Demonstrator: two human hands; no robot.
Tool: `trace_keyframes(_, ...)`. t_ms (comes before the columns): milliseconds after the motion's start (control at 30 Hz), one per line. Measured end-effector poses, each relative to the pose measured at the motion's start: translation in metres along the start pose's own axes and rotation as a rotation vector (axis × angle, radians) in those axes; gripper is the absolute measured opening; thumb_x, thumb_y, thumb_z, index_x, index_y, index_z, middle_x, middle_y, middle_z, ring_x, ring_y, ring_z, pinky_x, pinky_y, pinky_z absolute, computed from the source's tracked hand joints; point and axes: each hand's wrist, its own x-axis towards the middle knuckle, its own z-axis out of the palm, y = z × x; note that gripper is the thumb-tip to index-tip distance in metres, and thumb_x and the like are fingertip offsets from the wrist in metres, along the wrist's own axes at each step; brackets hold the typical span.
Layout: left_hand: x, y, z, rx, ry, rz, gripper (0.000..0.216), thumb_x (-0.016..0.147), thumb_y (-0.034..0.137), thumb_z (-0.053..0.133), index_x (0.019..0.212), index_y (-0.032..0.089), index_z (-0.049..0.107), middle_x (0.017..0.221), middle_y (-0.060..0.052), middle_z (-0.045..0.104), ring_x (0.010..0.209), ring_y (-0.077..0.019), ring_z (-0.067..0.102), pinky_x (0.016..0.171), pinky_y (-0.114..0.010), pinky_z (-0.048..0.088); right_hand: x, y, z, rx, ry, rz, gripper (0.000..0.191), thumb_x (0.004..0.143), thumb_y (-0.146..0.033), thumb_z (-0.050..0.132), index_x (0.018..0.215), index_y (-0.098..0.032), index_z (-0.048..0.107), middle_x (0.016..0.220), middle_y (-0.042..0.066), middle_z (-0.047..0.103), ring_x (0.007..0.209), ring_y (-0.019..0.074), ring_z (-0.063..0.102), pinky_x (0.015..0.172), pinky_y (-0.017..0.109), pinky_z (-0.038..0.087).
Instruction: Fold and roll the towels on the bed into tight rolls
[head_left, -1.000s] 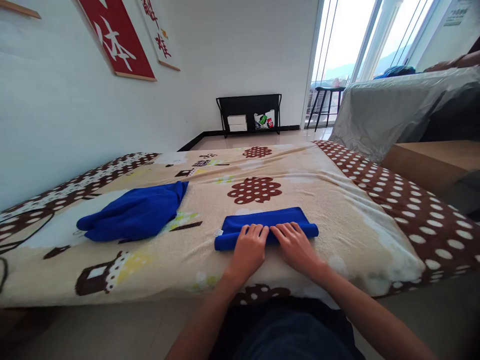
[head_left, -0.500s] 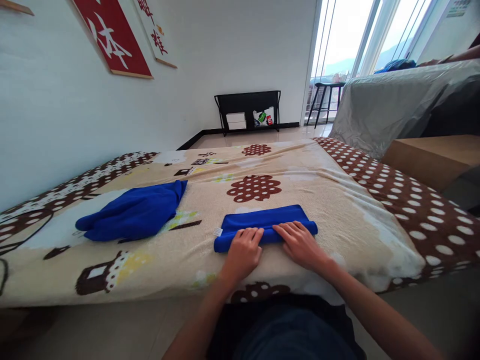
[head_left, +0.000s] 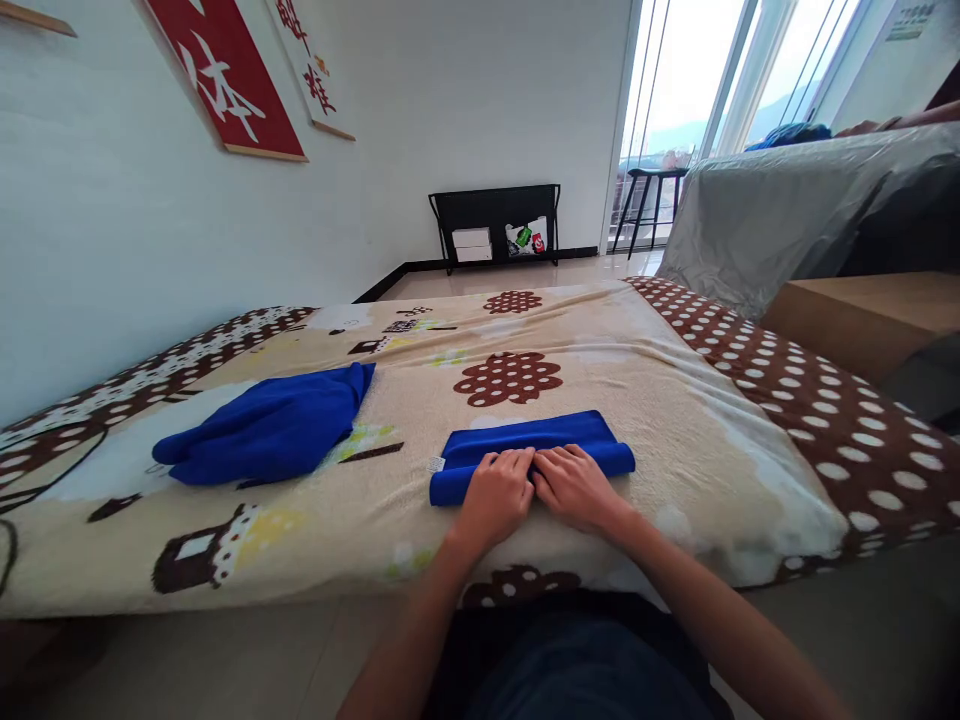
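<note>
A blue cloth (head_left: 525, 435), its near edge curled into a roll, lies close to the front of the patterned blanket (head_left: 345, 555). My left hand (head_left: 498, 490) is closed over the middle of the roll, fingers curled round its far side. Right beside it, nearly touching, my right hand (head_left: 576, 486) grips the same roll. A flat strip of the cloth shows beyond my fingers, and a small white label (head_left: 436, 465) sticks out at its left end. Further left, a second blue cloth (head_left: 270, 425) lies loosely bunched on the blanket.
Dark cords (head_left: 52, 480) lie at the blanket's left edge. A cardboard box (head_left: 862, 310) and a plastic-covered piece of furniture (head_left: 795, 200) stand on the right, with another person's arm (head_left: 900, 124) on top. A black rack (head_left: 495, 210) stands by the far wall.
My hands have slid together toward the middle of the roll, the left one rightward and the right one leftward. The bunched cloth has stayed in place.
</note>
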Motion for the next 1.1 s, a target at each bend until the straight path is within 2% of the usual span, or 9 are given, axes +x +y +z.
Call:
trace_keyframes(133,-0.020,-0.039,-0.002,0.045,0.037,-0.125,0.043,0.102,0.037,0.039,0.136,0.019,0.057,0.144,-0.010,0.059,0.135,-0.0267,0.052,0.106,-0.048,0.042,-0.019,0.048,-0.003,-0.076,0.062,0.135,0.043,0.105,-0.046,0.037,0.125,-0.019,0.063,0.130,0.010,0.067,0.121,0.0229,0.061,0.102,0.039,0.039)
trace_keyframes(233,-0.037,-0.054,-0.007,0.138,0.076,-0.199,0.043,0.101,0.037,0.039,0.130,0.015,0.063,0.140,-0.014,0.061,0.133,-0.0301,0.054,0.109,-0.054,0.038,-0.032,0.067,-0.007,-0.134,0.085,0.176,0.045,0.105,-0.046,0.036,0.126,-0.017,0.064,0.133,0.011,0.065,0.127,0.0258,0.057,0.108,0.045,0.035)
trace_keyframes(400,-0.005,-0.015,-0.001,0.112,0.087,-0.109,0.042,0.096,0.019,0.040,0.132,0.015,0.062,0.139,-0.014,0.062,0.134,-0.0263,0.054,0.115,-0.050,0.033,-0.006,0.027,0.001,-0.053,0.084,0.059,0.043,0.106,-0.039,0.033,0.128,-0.021,0.065,0.136,0.009,0.064,0.130,0.0219,0.056,0.110,0.042,0.036)
trace_keyframes(500,0.017,-0.011,0.005,0.003,0.005,-0.096,0.043,0.100,0.026,0.039,0.137,0.018,0.059,0.145,-0.011,0.057,0.137,-0.0230,0.051,0.110,-0.044,0.042,0.013,0.025,0.005,-0.002,-0.039,0.100,0.047,0.106,-0.044,0.031,0.134,-0.024,0.062,0.141,0.008,0.060,0.132,0.0214,0.054,0.108,0.042,0.040)
trace_keyframes(633,0.005,-0.056,0.003,0.014,-0.009,-0.294,0.047,0.102,0.045,0.036,0.136,0.022,0.060,0.148,-0.010,0.053,0.139,-0.0258,0.049,0.111,-0.048,0.041,0.010,0.072,0.001,-0.024,-0.127,0.307,0.054,0.105,-0.051,0.027,0.137,-0.023,0.061,0.145,0.010,0.055,0.138,0.0255,0.049,0.111,0.049,0.039)
trace_keyframes(767,-0.014,-0.084,-0.003,0.040,0.000,-0.342,0.048,0.103,0.042,0.033,0.138,0.018,0.057,0.148,-0.011,0.054,0.140,-0.0253,0.047,0.113,-0.048,0.038,-0.001,0.095,-0.001,-0.058,-0.102,0.294,0.055,0.105,-0.051,0.027,0.141,-0.021,0.056,0.148,0.011,0.052,0.140,0.0250,0.046,0.113,0.051,0.036)
trace_keyframes(900,-0.011,-0.062,-0.009,0.213,0.142,-0.325,0.040,0.102,0.033,0.038,0.129,0.017,0.063,0.143,-0.016,0.058,0.138,-0.0307,0.049,0.114,-0.058,0.032,-0.006,0.072,-0.006,-0.164,0.106,0.282,0.049,0.105,-0.044,0.033,0.132,-0.015,0.062,0.145,0.015,0.055,0.138,0.0276,0.048,0.114,0.050,0.032)
trace_keyframes(1000,-0.017,-0.043,-0.018,0.270,0.301,-0.218,0.033,0.100,0.027,0.041,0.124,0.018,0.064,0.138,-0.015,0.062,0.129,-0.0291,0.055,0.110,-0.050,0.037,-0.024,0.057,-0.015,-0.131,0.211,0.115,0.041,0.104,-0.038,0.039,0.132,-0.018,0.061,0.145,0.012,0.055,0.134,0.0249,0.051,0.112,0.045,0.034)
trace_keyframes(1100,-0.038,-0.038,-0.023,0.262,0.310,-0.140,0.028,0.096,0.019,0.044,0.115,0.019,0.066,0.122,-0.013,0.067,0.115,-0.0280,0.060,0.101,-0.044,0.043,-0.051,0.059,-0.020,-0.066,0.205,-0.046,0.035,0.102,-0.032,0.045,0.131,-0.022,0.061,0.140,0.009,0.060,0.126,0.0230,0.056,0.110,0.043,0.036)
